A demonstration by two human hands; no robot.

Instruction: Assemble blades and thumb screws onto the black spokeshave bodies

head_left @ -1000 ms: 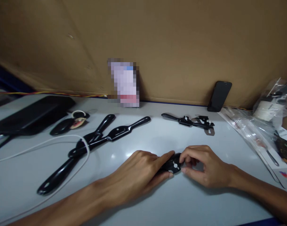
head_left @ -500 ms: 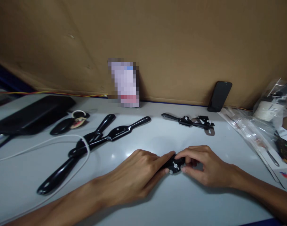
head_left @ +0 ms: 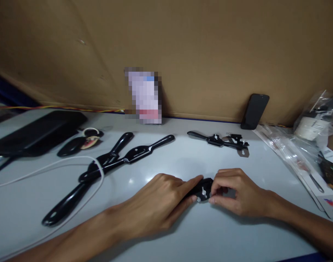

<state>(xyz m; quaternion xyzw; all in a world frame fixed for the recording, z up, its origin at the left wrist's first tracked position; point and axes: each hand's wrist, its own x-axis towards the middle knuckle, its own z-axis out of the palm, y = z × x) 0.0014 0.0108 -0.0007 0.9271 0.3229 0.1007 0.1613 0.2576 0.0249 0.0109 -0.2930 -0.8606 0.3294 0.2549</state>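
Note:
A black spokeshave (head_left: 204, 192) with silver screws lies low over the table between my two hands. My left hand (head_left: 162, 200) is closed around its left side, the index finger along the top edge and the thumb at the near edge. At the right side of the body, my right hand (head_left: 237, 194) is closed, with its thumb and fingertips pinched at the edge. Both of the spokeshave's handles are hidden by my hands. Further back lies an assembled spokeshave (head_left: 215, 140), beside a small black cap and a flat metal blade (head_left: 243, 151).
Bare black spokeshave bodies (head_left: 137, 154) lie crossed at the left under a white cable (head_left: 101, 173). A black mouse (head_left: 71, 146) and a black box (head_left: 40, 133) are behind them. A phone (head_left: 255, 111) leans on the cardboard wall. Plastic-wrapped packages (head_left: 297, 163) lie at the right.
My right fingertips have drawn back slightly to the right from the spokeshave's top, so more of its body and screw shows. My left hand keeps its hold.

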